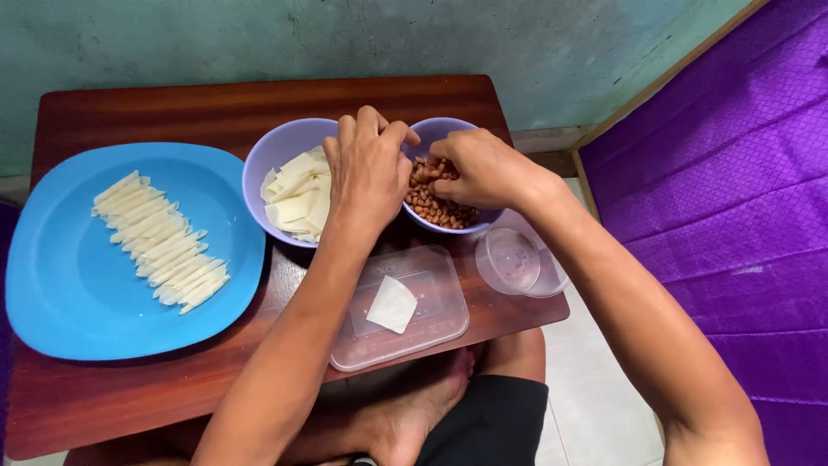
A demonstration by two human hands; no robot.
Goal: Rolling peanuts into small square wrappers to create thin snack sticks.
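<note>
Lower centre: clear rectangular plastic lid (401, 309) bearing one flat white wrapper square (392, 304). Right hand (483, 168) pinches brown peanuts (435, 207) in the purple bowl; left hand (369, 168) hovers loosely curled. Rolled white wrappers (161, 242) fill the blue plate at left; unrolled wrappers (297, 197) remain.

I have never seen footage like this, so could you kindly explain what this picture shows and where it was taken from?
It is one view from a camera worn on a person's head, looking down at their own bare hands. On the small wooden table sit a blue plate with a row of rolled white wrappers, a lilac bowl of flat wrappers, a bowl of peanuts, a clear lid bearing one wrapper, and a small clear cup. The left hand and right hand meet over the peanuts, fingers pinched together.
</note>
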